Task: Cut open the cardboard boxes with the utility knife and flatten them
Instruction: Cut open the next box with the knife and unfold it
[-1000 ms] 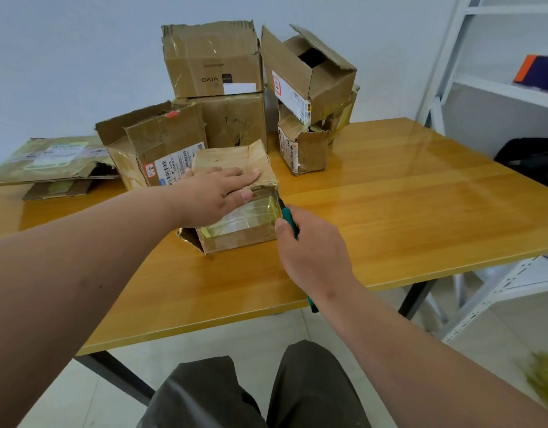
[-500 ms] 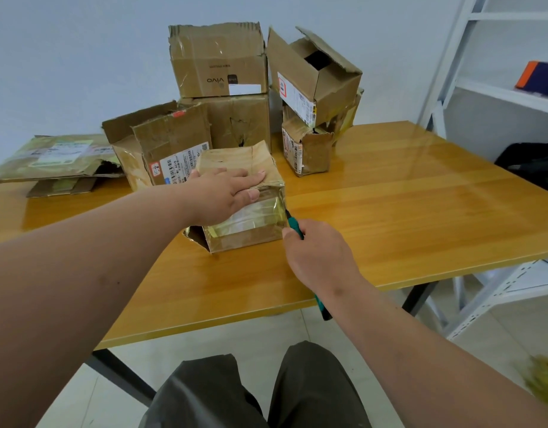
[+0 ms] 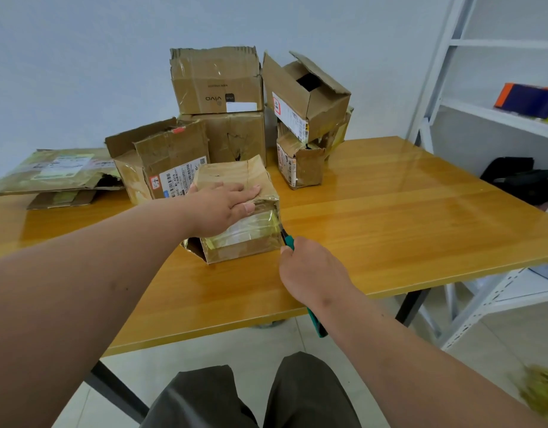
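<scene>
A small taped cardboard box (image 3: 245, 233) sits on the wooden table (image 3: 390, 230) in front of me. My left hand (image 3: 223, 208) lies flat on its top with straight fingers, pressing it down. My right hand (image 3: 309, 270) grips a green utility knife (image 3: 287, 240). The knife's tip sits at the box's right front corner edge. The handle's end pokes out below my wrist. Behind stand several more boxes, among them a labelled one (image 3: 171, 162) and a stacked one (image 3: 217, 81).
Flattened cardboard (image 3: 53, 174) lies at the table's far left. An open box (image 3: 303, 94) tops a smaller one (image 3: 300, 162) at the back. A white metal shelf (image 3: 495, 118) stands to the right, with a black bag (image 3: 519, 180) on it. My knees are below the table's near edge.
My right hand and the knife have slid slightly down along the box's right front corner. The left hand stays pressed on the box's top.
</scene>
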A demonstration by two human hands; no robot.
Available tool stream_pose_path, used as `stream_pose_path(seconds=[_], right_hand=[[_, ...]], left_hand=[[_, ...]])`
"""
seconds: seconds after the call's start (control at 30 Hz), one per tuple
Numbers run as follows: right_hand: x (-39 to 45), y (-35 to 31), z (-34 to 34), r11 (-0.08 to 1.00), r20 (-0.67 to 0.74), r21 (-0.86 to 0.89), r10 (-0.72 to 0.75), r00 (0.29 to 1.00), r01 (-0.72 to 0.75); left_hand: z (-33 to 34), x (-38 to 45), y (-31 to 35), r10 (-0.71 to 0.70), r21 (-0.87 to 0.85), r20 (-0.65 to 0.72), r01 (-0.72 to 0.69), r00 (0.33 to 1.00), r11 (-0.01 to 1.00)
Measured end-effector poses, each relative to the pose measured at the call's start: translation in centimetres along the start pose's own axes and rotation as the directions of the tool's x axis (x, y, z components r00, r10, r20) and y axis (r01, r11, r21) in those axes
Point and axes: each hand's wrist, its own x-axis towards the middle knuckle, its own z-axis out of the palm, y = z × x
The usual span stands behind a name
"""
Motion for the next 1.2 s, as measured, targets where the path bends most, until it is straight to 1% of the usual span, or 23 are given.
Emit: stream_pose_path(seconds=[0.13,0.2,0.3,0.33,0.47,0.6,0.67,0.77,0.83,0.9,0.97,1.03,1.1,1.2], right_hand=[[0.3,-0.2,-0.6,0.998,0.038,-0.061,0.017,0.999,-0.014],[0.3,-0.3,-0.5,0.996,-0.003,-0.083,-0.015,1.0,0.014],[0.5,-0.9,-0.2,0.994,-0.108,-0.079,-0.079,0.991,0.071],[0.7,-1.1,-0.3,0.994,-0.116,-0.076,-0.088,0.989,0.079],[1.0,-0.7,-0.5,0.989,-0.053,-0.138,-0.067,0.996,0.06],[0.5,-0.2,-0.1,0.993,0.003,-0.121,-0.008,1.0,0.008],[0.4,-0.4,-0.1,0.988,0.026,-0.151,0.012,1.0,-0.008],[0.2,-0.7,-0.3,0.972,0.122,-0.236,0.045,0.991,-0.015],[0.4,-1.0,-0.8,0.969,0.183,-0.244,0.086,0.979,-0.04],[0.7,-1.2,-1.4,0.971,0.206,-0.23,0.117,0.972,-0.068],[0.8,-0.8,-1.5,0.973,0.157,-0.223,0.094,0.983,-0.057],[0.7,-0.4,-1.2,0.973,0.041,-0.229,0.012,0.999,-0.003],[0.7,-0.4,-0.8,0.972,-0.046,-0.229,-0.055,0.997,0.043],[0.9,-0.3,-0.7,0.973,-0.056,-0.221,-0.088,0.995,0.074]], left_hand=[[-0.1,0.0,0.2,-0.011,0.0,0.008,0.011,1.0,1.0],[-0.1,0.0,0.1,-0.01,0.003,0.003,0.01,1.0,1.0],[-0.1,0.0,0.0,-0.009,-0.002,-0.002,0.009,1.0,1.0],[-0.1,0.1,0.0,-0.013,-0.003,0.001,0.013,1.0,1.0],[-0.1,0.2,0.0,-0.02,-0.011,0.011,0.02,1.0,1.0],[0.0,0.1,0.0,-0.017,-0.016,0.007,0.018,1.0,1.0],[0.0,0.2,0.0,-0.014,-0.023,0.007,0.015,1.0,1.0],[-0.1,0.1,-0.2,-0.013,-0.04,0.009,0.014,1.0,0.999],[-0.1,0.0,-0.2,-0.016,-0.049,0.013,0.017,1.0,0.999],[-0.2,0.0,-0.1,-0.018,-0.054,0.014,0.019,1.0,0.998],[-0.2,0.1,-0.1,-0.016,-0.058,0.017,0.017,1.0,0.998],[-0.2,0.1,-0.2,-0.015,-0.067,0.021,0.017,1.0,0.998],[-0.3,0.2,-0.2,-0.018,-0.075,0.026,0.02,0.999,0.997],[-0.4,0.2,-0.2,-0.02,-0.076,0.029,0.022,0.999,0.997]])
